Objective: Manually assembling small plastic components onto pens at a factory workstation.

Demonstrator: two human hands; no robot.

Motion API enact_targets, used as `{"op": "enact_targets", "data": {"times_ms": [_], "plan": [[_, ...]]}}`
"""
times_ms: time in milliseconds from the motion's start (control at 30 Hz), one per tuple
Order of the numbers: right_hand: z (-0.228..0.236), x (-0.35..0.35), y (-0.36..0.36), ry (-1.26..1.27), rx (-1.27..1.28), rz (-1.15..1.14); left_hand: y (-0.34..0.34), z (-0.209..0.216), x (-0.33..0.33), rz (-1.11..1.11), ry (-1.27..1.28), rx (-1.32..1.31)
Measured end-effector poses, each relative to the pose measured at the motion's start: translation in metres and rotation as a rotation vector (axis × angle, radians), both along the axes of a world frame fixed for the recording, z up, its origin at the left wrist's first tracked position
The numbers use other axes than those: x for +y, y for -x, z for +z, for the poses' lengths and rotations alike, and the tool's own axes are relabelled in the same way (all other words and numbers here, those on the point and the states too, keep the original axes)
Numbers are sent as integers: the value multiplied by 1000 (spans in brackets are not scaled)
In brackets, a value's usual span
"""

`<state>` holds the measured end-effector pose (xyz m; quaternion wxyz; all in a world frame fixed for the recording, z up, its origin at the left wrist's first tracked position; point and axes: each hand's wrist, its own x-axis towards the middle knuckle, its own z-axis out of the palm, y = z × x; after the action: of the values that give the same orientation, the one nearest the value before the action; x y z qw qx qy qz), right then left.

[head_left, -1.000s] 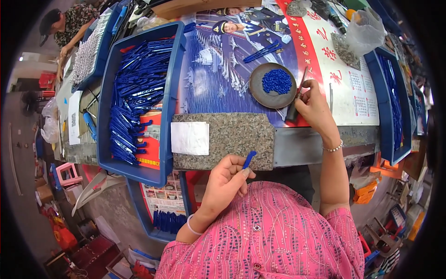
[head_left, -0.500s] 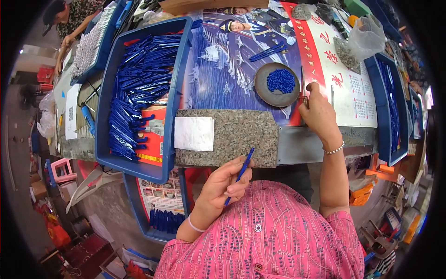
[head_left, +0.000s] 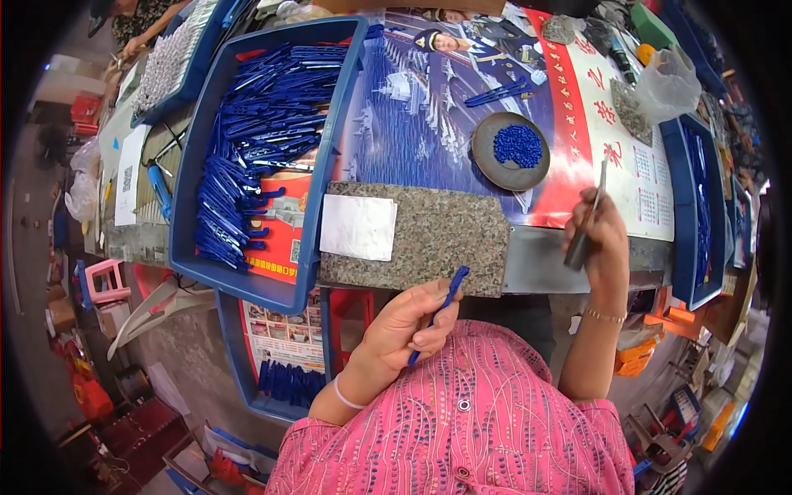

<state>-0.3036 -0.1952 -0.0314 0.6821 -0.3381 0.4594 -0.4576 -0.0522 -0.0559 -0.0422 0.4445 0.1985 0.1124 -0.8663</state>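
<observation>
My left hand (head_left: pixel 412 326) is closed around a slim blue plastic piece (head_left: pixel 450 299), which slants upward past the near edge of a speckled stone slab (head_left: pixel 450 235). A folded white paper (head_left: pixel 358 228) lies on the slab's left part. Over the table's right front edge, my right hand (head_left: pixel 601 231) grips a tool with a dark handle (head_left: pixel 577 250) and a thin metal shaft pointing away from me; its exact kind cannot be made out. A round brown dish (head_left: pixel 528 178) of small blue parts (head_left: pixel 518 146) stands to the left of that hand. Beyond it lie several blue pieces (head_left: pixel 499 92).
A large blue tray (head_left: pixel 312 239) of slim blue pieces stands at left, with a lower bin (head_left: pixel 239 363) beneath. More blue trays (head_left: pixel 691 206) stand at right. A plastic bag (head_left: pixel 667 87) lies at the back right. Another person's arm (head_left: pixel 157 37) shows at far left.
My right hand has picked up the dark-handled tool from beside the dish and drawn it toward me. My left hand still holds the blue piece.
</observation>
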Motion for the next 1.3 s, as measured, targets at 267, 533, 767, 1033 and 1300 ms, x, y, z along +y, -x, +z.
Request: {"op": "enact_targets", "data": {"times_ms": [267, 533, 767, 1033, 1300], "plan": [[13, 45, -76, -18, 215, 477, 5, 8, 2, 40, 32, -113], [-14, 25, -148, 123, 225, 731, -10, 19, 33, 208, 44, -681], [-7, 32, -141, 439, 626, 804, -27, 11, 54, 299, 17, -815], [6, 53, -113, 294, 641, 749, -19, -11, 53, 254, 69, -843], [15, 64, -107, 486, 493, 545, -12, -24, 46, 165, 62, -870]]}}
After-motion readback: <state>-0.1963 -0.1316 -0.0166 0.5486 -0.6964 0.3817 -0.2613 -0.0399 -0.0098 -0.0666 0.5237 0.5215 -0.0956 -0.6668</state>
